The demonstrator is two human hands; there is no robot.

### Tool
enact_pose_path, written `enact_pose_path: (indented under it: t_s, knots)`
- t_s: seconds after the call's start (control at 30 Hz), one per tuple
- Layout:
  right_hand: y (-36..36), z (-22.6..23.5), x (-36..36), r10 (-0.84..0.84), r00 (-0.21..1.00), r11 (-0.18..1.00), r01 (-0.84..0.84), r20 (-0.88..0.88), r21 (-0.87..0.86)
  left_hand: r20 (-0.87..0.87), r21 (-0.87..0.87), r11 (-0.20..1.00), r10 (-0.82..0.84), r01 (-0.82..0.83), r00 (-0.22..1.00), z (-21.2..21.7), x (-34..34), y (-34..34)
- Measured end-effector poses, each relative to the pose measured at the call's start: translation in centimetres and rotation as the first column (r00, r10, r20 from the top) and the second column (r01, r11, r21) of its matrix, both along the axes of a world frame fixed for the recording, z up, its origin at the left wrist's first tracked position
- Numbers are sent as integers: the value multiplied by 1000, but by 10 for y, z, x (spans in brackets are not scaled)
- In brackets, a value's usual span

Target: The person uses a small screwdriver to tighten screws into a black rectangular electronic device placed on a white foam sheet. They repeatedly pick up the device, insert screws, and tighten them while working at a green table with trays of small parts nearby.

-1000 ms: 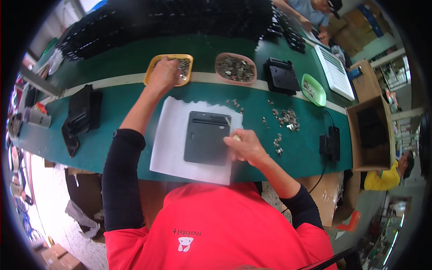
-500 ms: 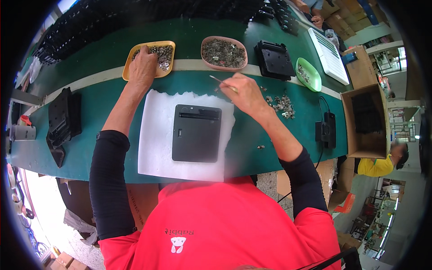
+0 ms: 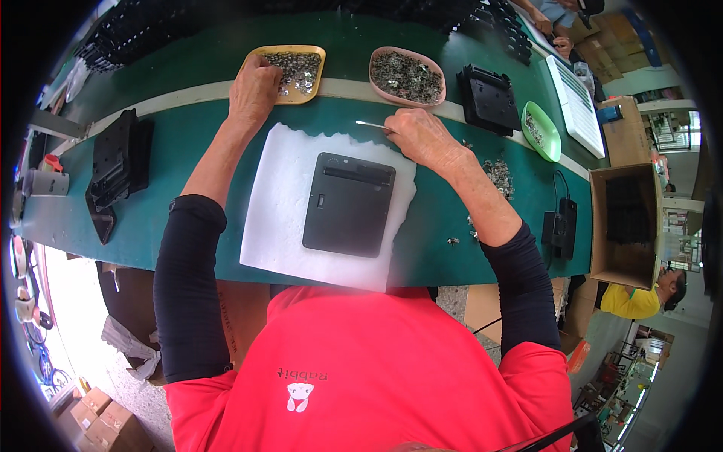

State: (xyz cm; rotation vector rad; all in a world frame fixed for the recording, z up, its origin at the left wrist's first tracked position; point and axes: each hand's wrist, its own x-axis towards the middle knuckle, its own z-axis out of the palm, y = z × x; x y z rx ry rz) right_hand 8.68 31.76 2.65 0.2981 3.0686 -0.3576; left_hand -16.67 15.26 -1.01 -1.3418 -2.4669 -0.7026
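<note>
My left hand (image 3: 254, 89) is at the left side of a yellow tray (image 3: 320, 75) of small shiny metal parts. Its fingers are curled together over the parts, and whatever is between them is hidden. My right hand (image 3: 426, 137) grips a thin stick with a pale tip (image 3: 369, 124), which points left above the green table. Between my forearms a flat black plastic panel (image 3: 348, 215), with a long slot near its far edge, lies on a white foam sheet (image 3: 279, 188) with a ragged far edge.
Beyond my right hand stands a pink tray (image 3: 407, 77) of metal parts. Right of it are a black plastic housing (image 3: 488, 99) and a green dish (image 3: 542, 132). Loose metal parts (image 3: 499, 178) lie beside my right forearm. Black housings (image 3: 120, 162) stand left; a cardboard box (image 3: 625, 226) is right.
The whole view has shifted, so the table things appear further right. The stick in my right hand has turned nearly level. My left hand stays at the yellow tray, its fingers now nearer the left rim.
</note>
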Motion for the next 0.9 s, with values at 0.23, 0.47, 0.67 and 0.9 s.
enact_pose_path:
  t_s: [0.23,0.47,0.67,0.9]
  knots:
    - [-21,12,18,-194,956,919,98,-222,-383,-7,124,992,0,1,1000,2,15,-16]
    - [-46,25,27,-216,962,829,90,-167,-552,254,408,906,-233,115,939,29,122,-54]
    - [-60,13,26,-264,940,686,25,-217,-727,870,390,902,-297,-182,393,17,199,-76]
    - [-83,-3,35,-196,812,776,-214,-549,-593,880,372,828,-458,-419,-124,25,202,-72]
